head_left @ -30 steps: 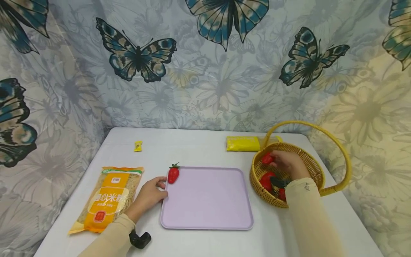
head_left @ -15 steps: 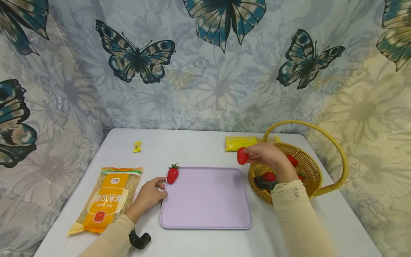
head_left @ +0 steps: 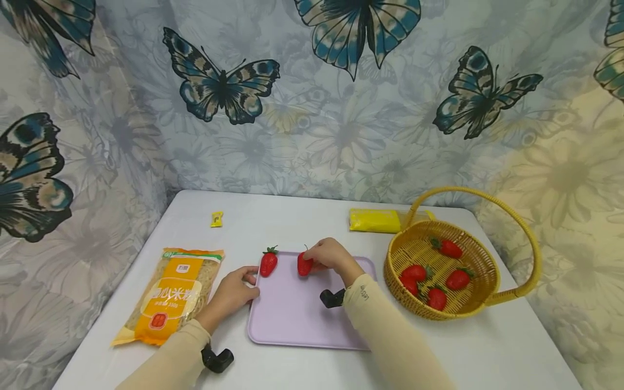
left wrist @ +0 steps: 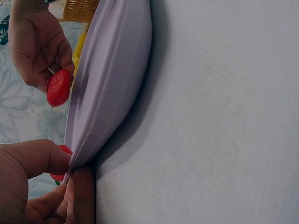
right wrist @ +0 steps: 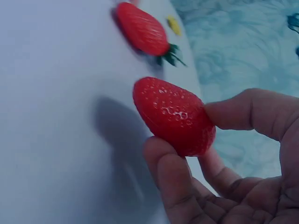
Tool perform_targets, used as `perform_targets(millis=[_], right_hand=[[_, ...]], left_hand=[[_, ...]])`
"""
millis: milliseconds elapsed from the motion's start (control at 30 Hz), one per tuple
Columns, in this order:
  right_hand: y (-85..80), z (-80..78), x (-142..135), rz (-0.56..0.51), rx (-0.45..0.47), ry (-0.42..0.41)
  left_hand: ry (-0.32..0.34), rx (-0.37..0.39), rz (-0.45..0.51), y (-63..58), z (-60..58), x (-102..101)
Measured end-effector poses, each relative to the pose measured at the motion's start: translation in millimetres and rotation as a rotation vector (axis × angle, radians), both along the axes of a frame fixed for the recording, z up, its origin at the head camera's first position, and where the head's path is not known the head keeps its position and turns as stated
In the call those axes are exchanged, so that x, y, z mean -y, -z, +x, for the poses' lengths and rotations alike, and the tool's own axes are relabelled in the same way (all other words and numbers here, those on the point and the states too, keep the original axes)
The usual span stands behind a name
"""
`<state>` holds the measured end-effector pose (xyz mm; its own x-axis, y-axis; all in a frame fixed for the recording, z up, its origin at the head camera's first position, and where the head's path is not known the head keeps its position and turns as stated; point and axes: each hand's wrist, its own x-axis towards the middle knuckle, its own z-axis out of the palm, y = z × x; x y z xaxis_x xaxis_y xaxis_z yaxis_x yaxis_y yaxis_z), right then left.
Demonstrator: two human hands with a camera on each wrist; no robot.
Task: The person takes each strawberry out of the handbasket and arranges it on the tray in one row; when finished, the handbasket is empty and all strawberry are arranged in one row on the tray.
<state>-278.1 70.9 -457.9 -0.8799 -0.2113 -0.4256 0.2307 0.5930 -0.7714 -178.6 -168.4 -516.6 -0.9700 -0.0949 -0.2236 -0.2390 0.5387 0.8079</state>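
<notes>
My right hand [head_left: 333,257] pinches a red strawberry [head_left: 304,265] between thumb and fingertips over the back part of a pale purple tray [head_left: 287,319]. In the right wrist view the held strawberry [right wrist: 175,116] hangs above its own shadow. Another strawberry [head_left: 268,262] with green leaves lies at the tray's back left corner. My left hand [head_left: 231,295] grips the tray's left edge; the left wrist view has the thumb [left wrist: 49,158] above the rim and fingers below it. A yellow wicker basket [head_left: 395,287] on the right holds several strawberries.
An orange and clear food bag [head_left: 170,298] lies left of the left hand. A small yellow wrapped piece [head_left: 216,219] sits at the back left. Behind the basket lies a yellow packet [head_left: 375,220]. The basket's tall handle [head_left: 528,238] arches up on the right.
My right hand has lifted a strawberry out of the basket and carried it left over the tray. The left hand stays at the tray's edge. The head view has shifted slightly.
</notes>
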Motion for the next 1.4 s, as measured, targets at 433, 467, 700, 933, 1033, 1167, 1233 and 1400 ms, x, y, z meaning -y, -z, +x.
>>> perform_targets(millis=[433,467,700,933,1033,1167,1233,1400], right_hand=[[13.9,6.3,38,-0.003,-0.024,0.002],[14.1,6.3,39,-0.008,-0.026,0.004],[14.9,8.5,41,-0.028,-0.061,0.019],[8.6,9.2,29,0.046,-0.109,0.003],[2.0,6.4,11,0.006,-0.123,0.033],[-13.3,3.6,-26,-0.200,-0.105,0.099],[-22.9,3.7,-50,-0.310,-0.117,0.150],[-42.3,5.4,-113,-0.561,-0.201,0.370]], left_hand=[[0.004,0.008,0.002,-0.8,-3.6,-4],[0.006,0.008,0.000,-0.9,-3.8,-4],[0.012,0.002,-0.006,-1.8,-5.7,-6],[0.014,-0.003,-0.006,-1.2,-4.4,-6],[0.009,-0.006,-0.013,0.3,-3.6,-5],[-0.007,0.000,-0.026,3.0,-2.1,-1],[-0.008,0.000,-0.024,3.3,-1.6,0],[0.003,-0.021,-0.022,2.8,-0.3,2]])
